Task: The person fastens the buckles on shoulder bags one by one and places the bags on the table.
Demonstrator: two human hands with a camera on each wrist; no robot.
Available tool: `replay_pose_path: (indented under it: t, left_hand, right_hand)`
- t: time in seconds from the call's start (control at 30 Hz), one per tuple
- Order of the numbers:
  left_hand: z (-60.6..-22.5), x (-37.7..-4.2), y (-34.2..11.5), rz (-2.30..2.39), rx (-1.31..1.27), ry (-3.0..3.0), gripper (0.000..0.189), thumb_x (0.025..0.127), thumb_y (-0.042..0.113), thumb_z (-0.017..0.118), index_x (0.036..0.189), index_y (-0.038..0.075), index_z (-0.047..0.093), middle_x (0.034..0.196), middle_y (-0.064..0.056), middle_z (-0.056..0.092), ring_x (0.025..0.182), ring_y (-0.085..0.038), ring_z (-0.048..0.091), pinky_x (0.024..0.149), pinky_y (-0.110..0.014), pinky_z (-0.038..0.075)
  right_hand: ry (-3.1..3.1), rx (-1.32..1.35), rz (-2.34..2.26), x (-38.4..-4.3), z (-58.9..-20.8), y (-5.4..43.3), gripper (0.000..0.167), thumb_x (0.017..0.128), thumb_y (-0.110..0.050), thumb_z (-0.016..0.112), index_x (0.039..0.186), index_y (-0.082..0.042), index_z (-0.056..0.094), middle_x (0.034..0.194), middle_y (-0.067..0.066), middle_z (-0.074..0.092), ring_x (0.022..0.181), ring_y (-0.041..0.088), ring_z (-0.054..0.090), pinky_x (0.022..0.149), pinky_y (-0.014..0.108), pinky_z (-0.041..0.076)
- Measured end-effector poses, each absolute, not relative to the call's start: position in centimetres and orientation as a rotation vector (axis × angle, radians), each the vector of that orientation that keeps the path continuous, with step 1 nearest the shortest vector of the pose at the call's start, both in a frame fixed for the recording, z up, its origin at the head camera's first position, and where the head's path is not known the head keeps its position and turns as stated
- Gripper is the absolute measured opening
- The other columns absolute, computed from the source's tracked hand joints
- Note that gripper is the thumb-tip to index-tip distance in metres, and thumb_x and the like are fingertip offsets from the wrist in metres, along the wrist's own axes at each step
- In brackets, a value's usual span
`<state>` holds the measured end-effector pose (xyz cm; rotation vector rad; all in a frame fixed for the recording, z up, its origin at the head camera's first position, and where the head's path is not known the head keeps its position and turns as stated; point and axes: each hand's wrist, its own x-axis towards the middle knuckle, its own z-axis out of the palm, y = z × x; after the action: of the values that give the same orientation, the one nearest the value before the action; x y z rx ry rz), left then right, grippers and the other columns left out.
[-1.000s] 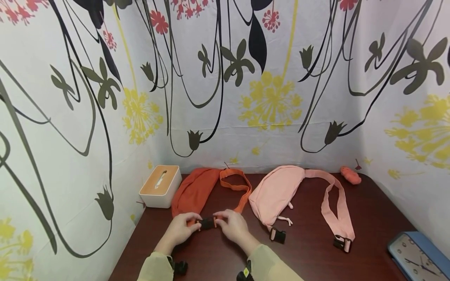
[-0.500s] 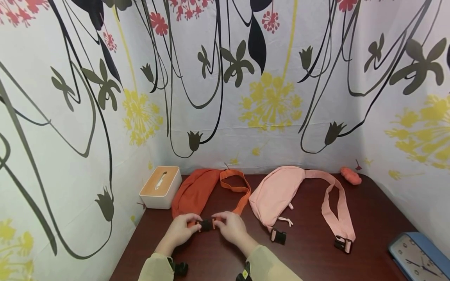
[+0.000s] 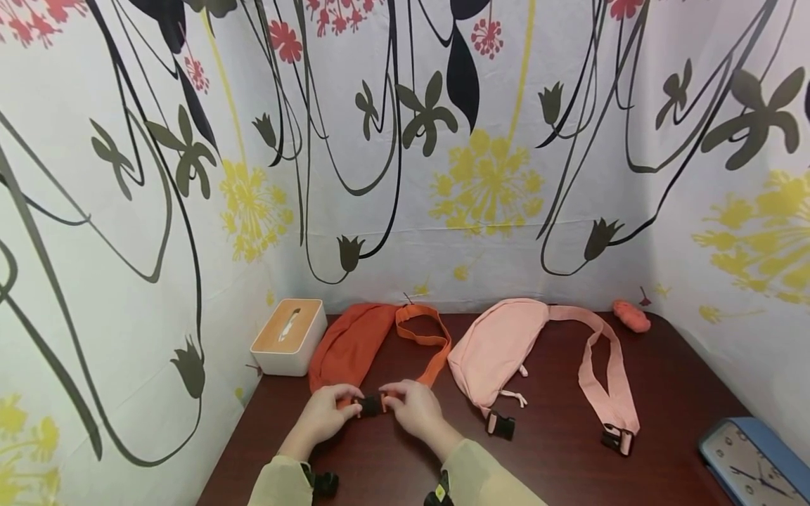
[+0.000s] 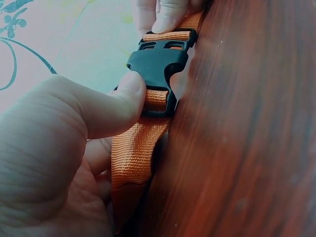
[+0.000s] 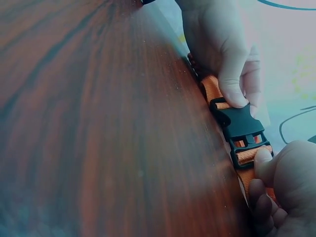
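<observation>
A black side-release buckle (image 3: 370, 405) on the orange waist bag (image 3: 353, 341) lies between both hands at the near end of the bag. My left hand (image 3: 324, 416) pinches its left half, the thumb (image 4: 129, 94) over the webbing slot. My right hand (image 3: 418, 409) pinches the other half by its orange strap (image 5: 253, 156). In both wrist views the pronged half sits inside the socket half, and small openings show between the prongs. Orange webbing (image 4: 136, 148) runs under the left palm. The left fingers behind the strap are partly hidden.
A pink waist bag (image 3: 500, 344) lies to the right, its buckle halves (image 3: 500, 425) apart. A tissue box (image 3: 290, 337) stands at the back left. A blue clock (image 3: 749, 460) is at the near right, and a coral-coloured bundle (image 3: 631, 316) at the far right corner.
My right hand has shifted slightly left, bringing its half of the buckle closer to the left one. The left hand has stayed nearly still.
</observation>
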<state>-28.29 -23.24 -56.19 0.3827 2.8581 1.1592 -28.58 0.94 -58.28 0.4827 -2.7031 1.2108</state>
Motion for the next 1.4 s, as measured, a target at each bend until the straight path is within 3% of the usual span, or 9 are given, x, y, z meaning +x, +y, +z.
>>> replay_pose_path:
  t: [0.3, 0.87, 1.17, 1.4]
  left_hand:
    - [-56.4, -28.4, -23.5, 1.177, 0.394, 2.848, 0.011, 0.096, 0.022, 0.087, 0.104, 0.027, 0.081, 0.090, 0.013, 0.075, 0.098, -0.014, 0.065, 0.092, -0.041, 0.051]
    - [-56.4, -28.4, -23.1, 1.194, 0.361, 2.875, 0.012, 0.094, 0.018, 0.087, 0.101, 0.027, 0.081, 0.090, 0.012, 0.075, 0.093, -0.014, 0.063, 0.089, -0.039, 0.049]
    - [-56.3, -28.3, -23.2, 1.147, 0.312, 2.892, 0.013, 0.094, 0.022, 0.088, 0.100, 0.030, 0.081, 0.096, 0.012, 0.076, 0.096, -0.014, 0.064, 0.089, -0.041, 0.049]
    - [-56.3, -28.4, -22.7, 1.114, 0.262, 2.914, 0.014, 0.094, 0.024, 0.088, 0.098, 0.034, 0.080, 0.098, 0.013, 0.077, 0.097, -0.014, 0.066, 0.090, -0.045, 0.048]
  right_hand:
    - [-2.711, 0.464, 1.243, -28.6, -58.4, 0.3, 0.016, 0.102, -0.021, 0.079, 0.114, -0.028, 0.086, 0.113, -0.002, 0.083, 0.110, 0.023, 0.078, 0.092, 0.045, 0.062]
    - [-2.718, 0.358, 1.326, -28.8, -58.3, -0.1, 0.013, 0.101, -0.023, 0.081, 0.110, -0.030, 0.086, 0.108, -0.009, 0.083, 0.106, 0.017, 0.078, 0.090, 0.042, 0.062]
    - [-2.719, 0.367, 1.381, -28.6, -58.1, 0.0, 0.011, 0.101, -0.022, 0.081, 0.109, -0.028, 0.086, 0.098, -0.011, 0.081, 0.084, 0.005, 0.067, 0.078, 0.031, 0.056]
    - [-2.725, 0.361, 1.347, -28.7, -58.3, -0.1, 0.011, 0.099, -0.022, 0.083, 0.107, -0.028, 0.086, 0.102, -0.010, 0.083, 0.093, 0.009, 0.074, 0.083, 0.035, 0.060]
